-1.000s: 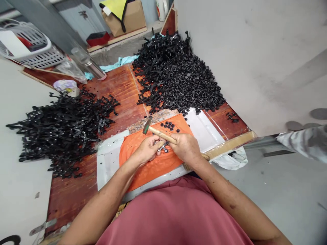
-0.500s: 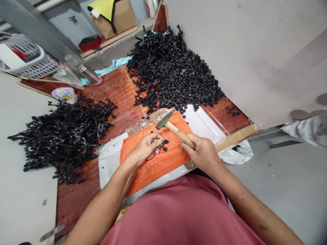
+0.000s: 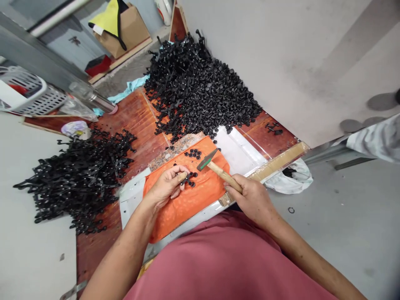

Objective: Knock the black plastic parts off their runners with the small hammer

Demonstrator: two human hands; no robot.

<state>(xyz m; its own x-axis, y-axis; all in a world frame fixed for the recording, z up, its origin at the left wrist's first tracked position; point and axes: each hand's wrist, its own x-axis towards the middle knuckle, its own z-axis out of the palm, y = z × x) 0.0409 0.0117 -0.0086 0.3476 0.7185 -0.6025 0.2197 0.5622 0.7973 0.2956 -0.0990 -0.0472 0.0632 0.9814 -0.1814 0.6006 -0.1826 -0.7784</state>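
Left hand (image 3: 165, 185) is down on the orange cloth (image 3: 193, 204), fingers curled, thumb and forefinger pinching a small black part (image 3: 189, 179) and pressing it flat to the fabric. The grip sits at the part's near end, which looks meant to leave its far end bare and the fingers off to one side. Right hand (image 3: 250, 196) is closed in a full fist around the wooden handle of the hammer (image 3: 218, 170), held low on the shaft. The greenish head tilts up just right of the part, apart from it. A handful of loose black caps (image 3: 193, 153) lies on the cloth's far edge, within easy reach. The cloth lies over a white tray (image 3: 242, 150), probably as padding. Two heaps flank the spot — a big pile of black pieces (image 3: 200, 87) ahead by the wall, a flatter pile (image 3: 78, 175) to the left on the wooden table (image 3: 137, 121). The fingers cover much of the part, so its shape is hard to read; whether the hammer head touches the cloth I cannot tell, and the handle's end is lost inside the fist.
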